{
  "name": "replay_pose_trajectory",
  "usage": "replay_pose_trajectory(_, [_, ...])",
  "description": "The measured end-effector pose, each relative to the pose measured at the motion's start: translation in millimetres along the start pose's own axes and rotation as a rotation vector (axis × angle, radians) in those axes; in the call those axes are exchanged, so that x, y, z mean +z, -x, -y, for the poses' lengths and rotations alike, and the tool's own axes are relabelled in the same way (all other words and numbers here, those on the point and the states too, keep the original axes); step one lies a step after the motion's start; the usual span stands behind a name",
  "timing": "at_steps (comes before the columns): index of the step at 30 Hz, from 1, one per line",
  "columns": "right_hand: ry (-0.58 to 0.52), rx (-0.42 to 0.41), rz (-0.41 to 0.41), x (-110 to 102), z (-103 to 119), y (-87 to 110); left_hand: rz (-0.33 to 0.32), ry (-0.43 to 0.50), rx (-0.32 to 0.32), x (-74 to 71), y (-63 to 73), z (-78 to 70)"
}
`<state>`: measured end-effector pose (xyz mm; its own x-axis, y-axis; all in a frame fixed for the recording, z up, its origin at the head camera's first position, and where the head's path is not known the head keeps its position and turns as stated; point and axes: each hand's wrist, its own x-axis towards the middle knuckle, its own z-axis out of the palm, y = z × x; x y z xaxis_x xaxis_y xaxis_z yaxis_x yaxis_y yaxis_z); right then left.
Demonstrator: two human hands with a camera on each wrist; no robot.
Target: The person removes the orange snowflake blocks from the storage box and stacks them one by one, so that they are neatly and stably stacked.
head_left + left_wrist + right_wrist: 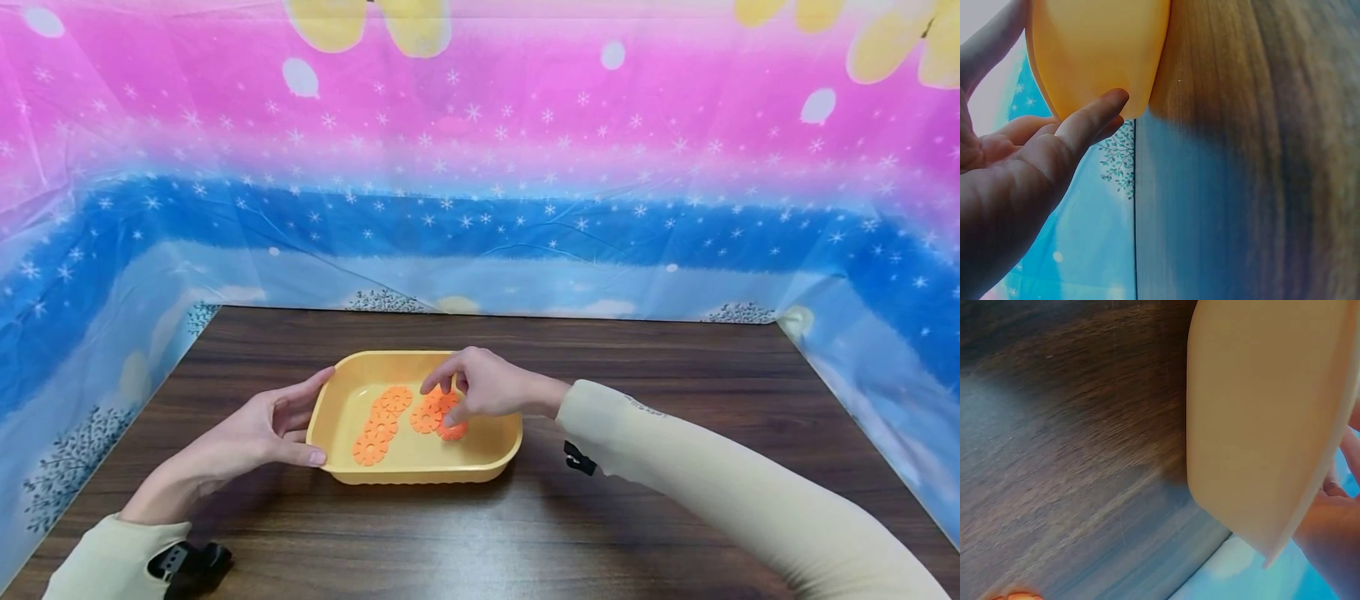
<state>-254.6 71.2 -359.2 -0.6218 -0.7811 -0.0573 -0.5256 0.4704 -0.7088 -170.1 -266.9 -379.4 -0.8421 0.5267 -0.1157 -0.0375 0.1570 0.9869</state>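
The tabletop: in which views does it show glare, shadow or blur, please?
Head view: pale glare on the tabletop in front of the tray, with soft shadow to the tray's right; left wrist view: the tabletop looks smeared and soft toward the right, darker beside the tray; right wrist view: the tabletop is dim, with a faint bluish sheen at the left edge.
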Motion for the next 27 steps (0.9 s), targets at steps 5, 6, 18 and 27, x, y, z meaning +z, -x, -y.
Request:
replay_pose_trajectory(5, [0.037, 0.018, 0.013, 2.8, 0.2, -7.6, -0.003, 0.002, 0.002, -0.4, -0.2, 0.5])
replay_pose_trajectory(6, [0.037, 0.023, 0.017, 3.4, 0.4, -8.8, -0.002, 0.003, 0.003, -0.5, -0.2, 0.6])
replay_pose_trajectory(18, [-0.020, 0.033, 0.050, 10.9, -4.9, -19.9, 0.004, 0.025, 0.004, -0.2, -0.5, 1.0])
replay_pose_trajectory(27, [-0.051, 0.066, 0.056, 13.1, -8.7, -24.6, 0.008, 0.017, 0.004, -0.6, -0.3, 0.2])
